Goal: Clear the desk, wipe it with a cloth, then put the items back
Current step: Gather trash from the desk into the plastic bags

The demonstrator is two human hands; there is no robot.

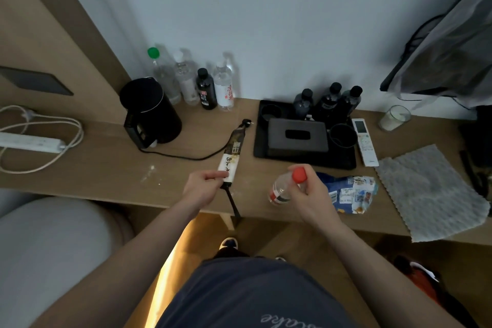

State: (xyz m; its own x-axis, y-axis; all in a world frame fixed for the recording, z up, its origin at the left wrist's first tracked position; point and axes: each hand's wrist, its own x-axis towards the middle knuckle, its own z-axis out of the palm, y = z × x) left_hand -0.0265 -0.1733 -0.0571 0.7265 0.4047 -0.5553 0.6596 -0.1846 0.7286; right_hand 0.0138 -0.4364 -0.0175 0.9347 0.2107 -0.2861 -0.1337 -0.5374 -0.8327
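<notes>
My left hand (pixel 201 186) pinches the near end of a long folded fan (pixel 232 155) in a printed sleeve, which lies on the wooden desk (pixel 111 168) pointing away from me. My right hand (pixel 310 192) grips a small clear bottle with a red cap (pixel 286 186), tilted just above the desk's front edge. A crumpled blue snack wrapper (pixel 351 193) lies right of that bottle. A grey cloth (pixel 431 189) is spread at the desk's right end, hanging over the front edge.
A black kettle (pixel 150 112) with its cord stands at the back left, several bottles (pixel 205 85) behind it. A black tray (pixel 303 157) holds a tissue box, cups and dark bottles. A remote (pixel 366 141), a glass (pixel 395 117) and a power strip (pixel 29 141) are also here.
</notes>
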